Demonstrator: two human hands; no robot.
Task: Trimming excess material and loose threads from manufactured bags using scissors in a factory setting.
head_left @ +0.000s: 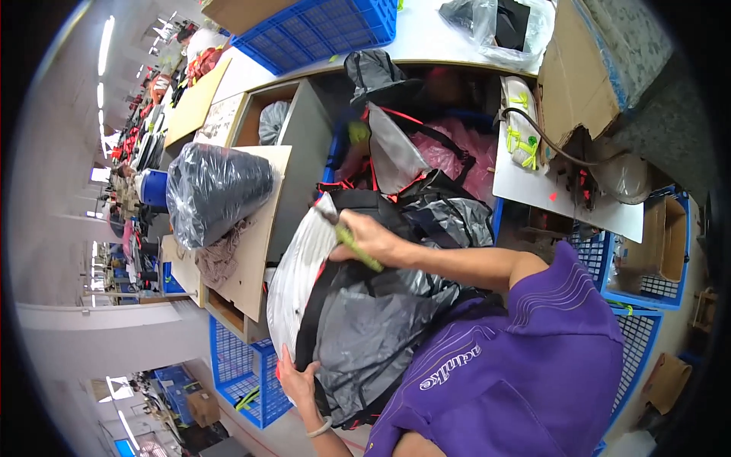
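Observation:
A large grey and black fabric bag [358,335] with red trim and a white panel [293,278] lies across my front. My right hand [369,240] is closed around a yellow-green-handled tool [358,250]; its dark end sits by the upper tip of the white panel, and its exact kind is unclear. At the panel's lower end, my left hand [299,385] grips the bag's edge, thumb on top and some fingertips hidden. Grey fabric pieces with red edging [396,148] pile up just beyond the bag.
A blue crate [312,34] stands on the white table at the back. Left, a plastic-wrapped black roll [217,194] rests on a wooden board [263,259]. Pink plastic [449,148] lies beyond the bag. Right are a white shelf [563,206], a cardboard box [575,68] and blue crates [640,335].

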